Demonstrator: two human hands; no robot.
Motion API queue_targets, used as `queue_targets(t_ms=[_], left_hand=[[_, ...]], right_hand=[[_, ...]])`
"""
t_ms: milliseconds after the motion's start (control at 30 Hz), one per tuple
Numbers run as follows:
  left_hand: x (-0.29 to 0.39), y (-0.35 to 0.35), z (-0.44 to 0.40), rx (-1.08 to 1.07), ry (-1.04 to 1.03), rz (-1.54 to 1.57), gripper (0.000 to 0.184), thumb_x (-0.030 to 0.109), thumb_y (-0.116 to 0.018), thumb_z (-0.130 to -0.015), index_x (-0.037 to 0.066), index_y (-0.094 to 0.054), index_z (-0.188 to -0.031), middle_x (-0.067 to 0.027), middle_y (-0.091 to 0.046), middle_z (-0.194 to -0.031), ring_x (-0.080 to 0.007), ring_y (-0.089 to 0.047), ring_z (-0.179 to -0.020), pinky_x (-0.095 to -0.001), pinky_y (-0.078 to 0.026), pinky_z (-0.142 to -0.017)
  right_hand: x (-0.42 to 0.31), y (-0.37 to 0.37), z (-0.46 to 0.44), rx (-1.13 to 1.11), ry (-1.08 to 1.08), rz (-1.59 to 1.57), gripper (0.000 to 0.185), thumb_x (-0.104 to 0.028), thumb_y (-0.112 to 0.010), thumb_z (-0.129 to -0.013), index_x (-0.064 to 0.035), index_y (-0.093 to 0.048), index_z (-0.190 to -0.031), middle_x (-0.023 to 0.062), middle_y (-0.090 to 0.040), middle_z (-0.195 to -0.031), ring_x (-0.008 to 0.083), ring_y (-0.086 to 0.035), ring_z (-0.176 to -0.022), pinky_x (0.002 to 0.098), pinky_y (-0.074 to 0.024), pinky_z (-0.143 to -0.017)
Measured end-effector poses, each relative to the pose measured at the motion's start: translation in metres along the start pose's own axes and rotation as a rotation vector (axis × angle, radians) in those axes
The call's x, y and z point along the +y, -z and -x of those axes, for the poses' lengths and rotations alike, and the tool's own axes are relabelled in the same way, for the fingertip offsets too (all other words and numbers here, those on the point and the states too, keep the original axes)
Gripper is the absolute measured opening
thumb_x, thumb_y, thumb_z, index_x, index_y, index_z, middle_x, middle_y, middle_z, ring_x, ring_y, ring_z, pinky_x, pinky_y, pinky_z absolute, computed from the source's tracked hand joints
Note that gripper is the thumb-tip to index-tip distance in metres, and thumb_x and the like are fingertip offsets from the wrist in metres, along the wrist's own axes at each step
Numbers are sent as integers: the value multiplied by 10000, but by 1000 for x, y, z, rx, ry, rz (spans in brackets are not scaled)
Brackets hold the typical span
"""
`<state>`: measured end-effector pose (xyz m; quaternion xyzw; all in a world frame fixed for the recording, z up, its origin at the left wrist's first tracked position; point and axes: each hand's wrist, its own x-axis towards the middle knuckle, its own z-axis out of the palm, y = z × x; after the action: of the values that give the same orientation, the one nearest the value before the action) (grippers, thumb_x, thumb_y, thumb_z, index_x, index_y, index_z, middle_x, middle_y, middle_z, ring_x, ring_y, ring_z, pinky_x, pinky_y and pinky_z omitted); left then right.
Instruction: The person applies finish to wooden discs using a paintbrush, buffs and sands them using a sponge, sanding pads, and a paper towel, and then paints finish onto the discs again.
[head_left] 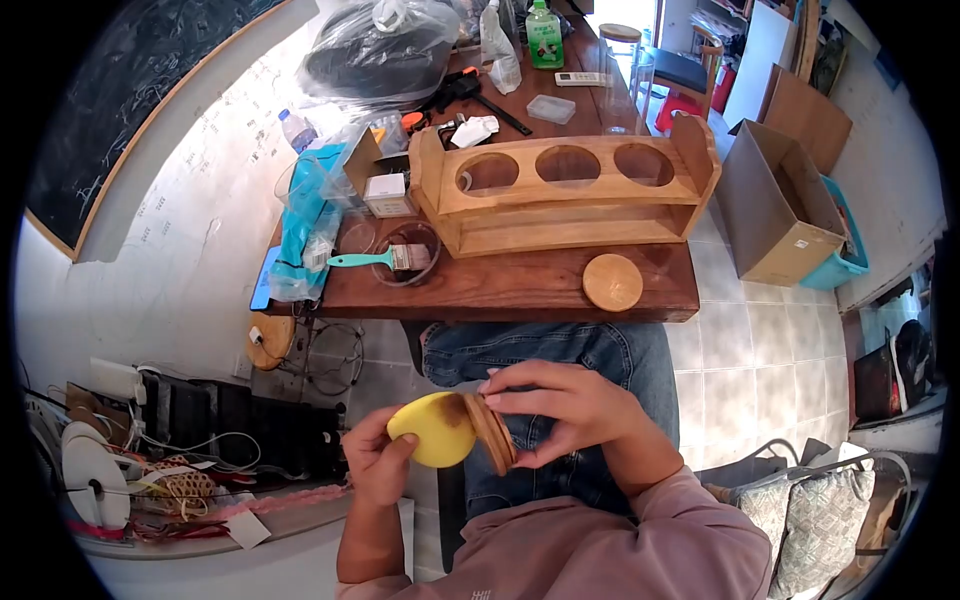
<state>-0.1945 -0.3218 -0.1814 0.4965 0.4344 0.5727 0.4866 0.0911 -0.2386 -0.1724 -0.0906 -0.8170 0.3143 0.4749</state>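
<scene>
In my left hand [378, 462] is a round yellow sponge [432, 432], pinched between thumb and fingers, with a brown stain on its right side. My right hand [560, 410] grips a round wooden lid [490, 434] by its edge, tilted nearly upright over my lap. The stained side of the sponge touches or overlaps the lid's face; exact contact is hidden. A similar wooden lid [613, 282] lies flat near the table's front edge. Behind it stands a wooden rack [570, 200] with three round holes. A brush [400, 258] with a turquoise handle rests across a clear plastic bowl [432, 272].
The dark wooden table [480, 296] also carries a small white box [388, 196], a clear plastic container [551, 109], a green bottle [544, 36] and a glass jar [620, 80]. A cardboard box [770, 215] stands on the floor to the right. Cluttered shelving [180, 480] is at left.
</scene>
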Motion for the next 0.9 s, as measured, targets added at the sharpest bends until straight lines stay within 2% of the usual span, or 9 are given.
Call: queue_targets(t_ms=[167,267,433,533,600,733,767,867,900], left_hand=[[2,-1,-9,171,173,162,290,-48,-585,-853,-88,-660,-1130,-114,-717,-1039,-170,-694,-893,-280,-537,-832],[3,-8,-16,226,189,56,325,-57,-583,-828,-90,-655,-1144,-112,-716,-1035,-167,-694,-905,-279,-538,-829],[7,5,-18,96,205,238,326,-58,-584,-805,-93,-653,-1122,-100,-709,-1025,-168,-691,-918,-285,-539,-840],[7,22,-61,396,81,67,286,-39,-553,-877,-88,-635,-1147,-101,-693,-1071,-158,-687,-894,-267,-543,-796],[-15,68,-96,465,85,-8,295,-16,-543,-941,-77,-586,-1226,-116,-677,-1114,-164,-686,-909,-264,-550,-737],[-51,104,-166,683,104,-47,349,8,-649,-918,-34,-503,-1232,-138,-660,-1083,-175,-664,-838,-288,-554,-678],[-58,101,-177,743,73,-69,284,49,-710,-893,-28,-553,-1117,-117,-666,-1017,-160,-639,-777,-280,-531,-666],[-91,127,-200,679,-15,-627,235,83,-744,-883,-19,-600,-1038,-99,-673,-954,-153,-621,-761,-295,-513,-674],[-98,130,-202,672,-99,-660,215,105,-762,-876,-14,-634,-1001,-85,-669,-895,-139,-596,-735,-308,-497,-678]], right_hand=[[4,4,0,69,9,113,741,-176,-924,-659,-53,-607,-1317,162,-616,-1290,341,-664,-1111,393,-558,-946],[5,-2,-2,74,24,114,742,-171,-929,-654,-53,-615,-1315,161,-621,-1282,337,-666,-1111,391,-561,-944],[14,-1,-2,146,-26,193,741,-160,-946,-624,-32,-628,-1281,164,-627,-1266,323,-669,-1096,377,-563,-939],[16,0,-4,193,-54,201,740,-157,-950,-614,-27,-632,-1270,166,-639,-1239,316,-670,-1086,371,-564,-930],[20,-5,-7,230,-59,157,744,-164,-967,-591,-23,-648,-1248,165,-655,-1207,302,-685,-1065,366,-569,-917],[31,-16,-7,259,-122,84,786,-164,-981,-582,-24,-629,-1271,159,-657,-1220,285,-693,-1060,369,-567,-920],[34,-18,-4,255,-152,65,817,-157,-979,-584,-28,-608,-1300,158,-654,-1236,286,-691,-1062,370,-561,-930],[43,-31,3,342,-261,-218,905,-148,-979,-600,-27,-524,-1373,154,-648,-1258,282,-681,-1102,369,-549,-959],[45,-31,1,337,-243,-188,917,-143,-976,-607,-29,-501,-1383,156,-644,-1267,287,-674,-1117,371,-542,-972]])
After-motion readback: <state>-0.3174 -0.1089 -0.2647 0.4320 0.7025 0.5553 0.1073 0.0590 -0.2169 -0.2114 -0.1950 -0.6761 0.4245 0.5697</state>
